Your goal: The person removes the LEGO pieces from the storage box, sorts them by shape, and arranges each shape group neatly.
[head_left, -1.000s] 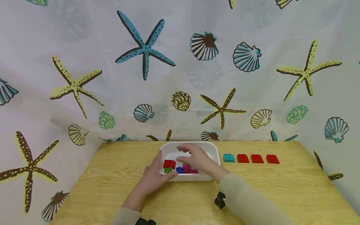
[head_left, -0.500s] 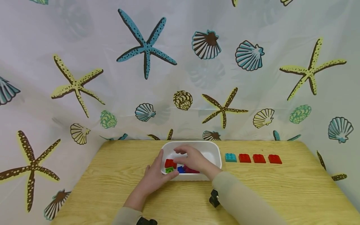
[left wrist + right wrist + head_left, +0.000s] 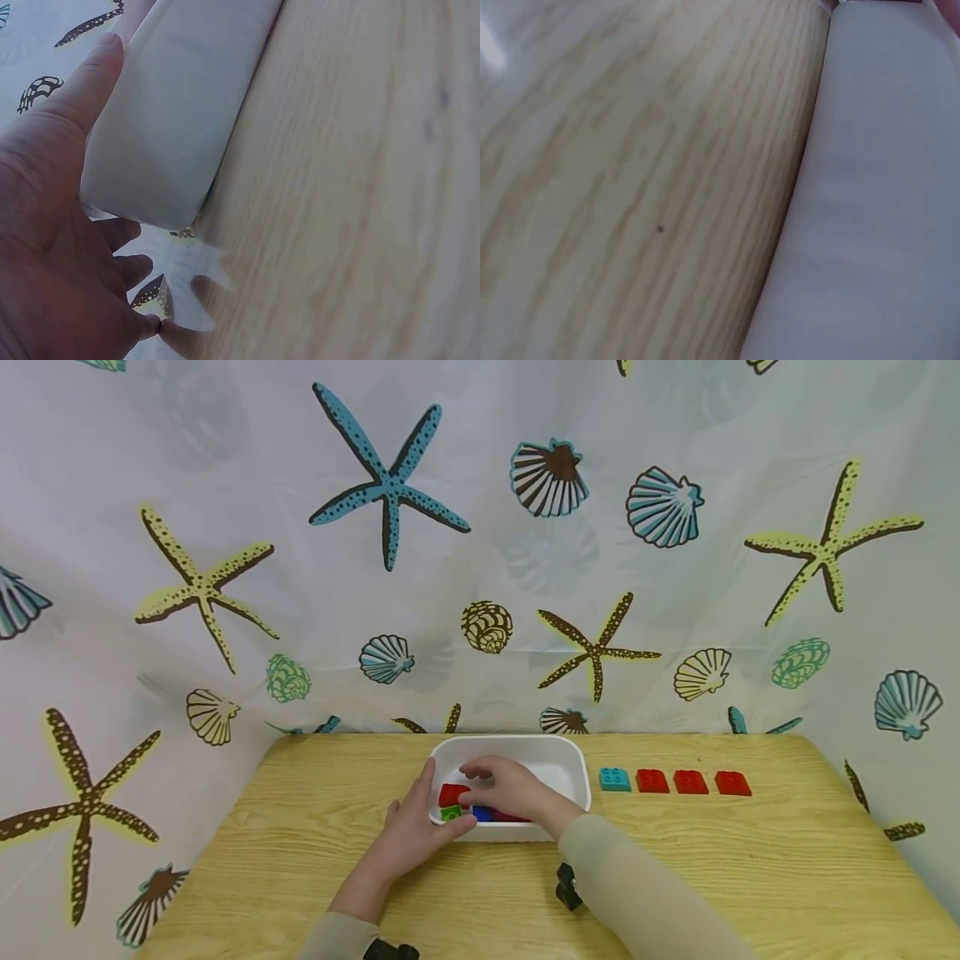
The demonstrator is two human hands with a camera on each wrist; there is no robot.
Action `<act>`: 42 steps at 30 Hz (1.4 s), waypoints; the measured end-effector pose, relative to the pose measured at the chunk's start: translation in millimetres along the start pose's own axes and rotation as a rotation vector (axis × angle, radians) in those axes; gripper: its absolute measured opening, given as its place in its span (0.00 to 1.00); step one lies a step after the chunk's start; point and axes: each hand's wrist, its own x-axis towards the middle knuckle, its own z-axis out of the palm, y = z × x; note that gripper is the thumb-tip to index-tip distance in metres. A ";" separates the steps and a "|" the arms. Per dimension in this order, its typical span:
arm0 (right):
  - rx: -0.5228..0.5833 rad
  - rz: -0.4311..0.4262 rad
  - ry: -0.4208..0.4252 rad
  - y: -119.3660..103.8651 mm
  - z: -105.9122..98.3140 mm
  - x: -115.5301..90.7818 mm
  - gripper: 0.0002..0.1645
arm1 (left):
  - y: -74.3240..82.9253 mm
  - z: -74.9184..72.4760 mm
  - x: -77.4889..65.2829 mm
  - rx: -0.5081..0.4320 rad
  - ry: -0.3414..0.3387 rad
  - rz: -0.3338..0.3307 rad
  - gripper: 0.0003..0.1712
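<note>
A white plastic bin [image 3: 555, 832] holds toy building bricks: a red brick [image 3: 453, 794], a green brick [image 3: 451, 812] and a blue brick [image 3: 481, 814], with dark pink ones partly hidden. My left hand [image 3: 411, 833] rests at the bin's front left corner, its thumb lying along the front rim. In the left wrist view, the left hand's other fingers [image 3: 135, 268] spread past the corner of the bin. Inside the bin, my right hand [image 3: 506, 789] has its thumb and fingers apart, with the thumb tip right at the red brick.
A turquoise brick [image 3: 615, 779] and three red bricks [image 3: 691, 782] form a row on the wooden table [image 3: 750, 852], right of the bin. Behind the table hangs a white curtain [image 3: 465, 552] printed with starfish and shells.
My right hand has moved a little left and lower inside the bin, nearer the red brick, now covering more of the pink bricks. The left hand stays at the corner.
</note>
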 end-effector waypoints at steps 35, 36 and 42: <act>-0.028 0.037 -0.049 6.3 3.5 9.1 0.30 | -3.2 1.2 1.3 0.005 0.003 0.010 0.72; -0.025 0.038 -0.048 6.4 3.5 9.2 0.29 | -3.4 1.4 1.5 0.005 0.003 0.012 0.72; -0.031 0.031 -0.040 6.5 4.4 9.2 0.26 | -5.4 2.1 2.0 0.005 0.011 0.015 0.72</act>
